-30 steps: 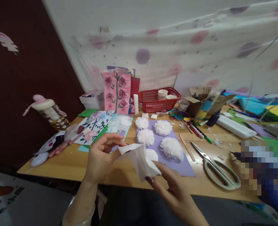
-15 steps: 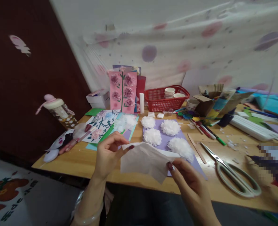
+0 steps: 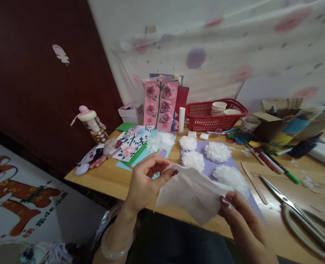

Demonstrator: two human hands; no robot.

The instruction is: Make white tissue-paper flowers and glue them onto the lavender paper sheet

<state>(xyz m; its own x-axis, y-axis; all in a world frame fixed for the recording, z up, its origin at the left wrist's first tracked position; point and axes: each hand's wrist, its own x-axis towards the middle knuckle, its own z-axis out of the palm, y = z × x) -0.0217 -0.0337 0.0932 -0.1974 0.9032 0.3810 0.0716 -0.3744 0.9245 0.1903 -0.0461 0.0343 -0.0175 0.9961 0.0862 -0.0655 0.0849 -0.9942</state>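
A thin white sheet of tissue paper [image 3: 192,192] hangs stretched between my two hands, over the table's front edge. My left hand [image 3: 150,179] pinches its upper left corner between thumb and fingers. At the right end, my right hand [image 3: 241,216] grips the sheet between thumb and fingertips. Just behind the sheet lies a purple card [image 3: 235,161] with several fluffy white paper flowers [image 3: 217,151] on it. To the right of the card are a wooden craft stick [image 3: 254,183] and large scissors [image 3: 297,209] with their blades together.
A red basket [image 3: 199,119] with paper cups [image 3: 219,107] stands at the back, beside a glue stick [image 3: 181,120] and a pink flower picture [image 3: 161,106]. Markers [image 3: 282,165] lie right. At left are a bottle [image 3: 93,126] and a painted flower sheet [image 3: 123,156].
The view has turned left, so the table's things appear farther right. Both hands still hold the tissue paper, which now looks more slanted, its lower edge hanging differently.
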